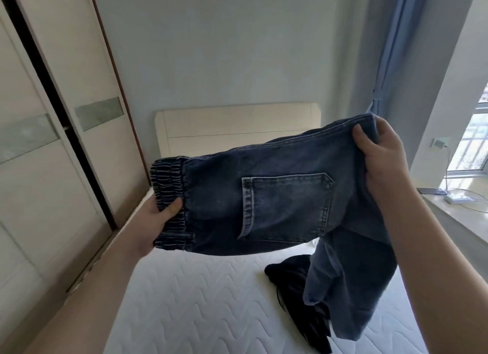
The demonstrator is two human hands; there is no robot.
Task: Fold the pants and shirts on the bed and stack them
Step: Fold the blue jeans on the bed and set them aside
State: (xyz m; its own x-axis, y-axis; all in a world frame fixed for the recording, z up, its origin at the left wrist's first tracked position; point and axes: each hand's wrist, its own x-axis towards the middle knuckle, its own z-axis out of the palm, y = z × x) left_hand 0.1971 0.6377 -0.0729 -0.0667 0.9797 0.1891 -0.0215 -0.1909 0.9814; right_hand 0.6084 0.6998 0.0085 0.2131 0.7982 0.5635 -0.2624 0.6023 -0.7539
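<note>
Jeans [277, 203] above black garment [293, 287] on mattress [200, 306], wardrobe [52, 142] leftward

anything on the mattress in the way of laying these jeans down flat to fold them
Partly. A black garment lies crumpled on the mattress right under the hanging legs of the jeans. The mattress to its left shows bare, so nothing visible blocks that side.
</note>
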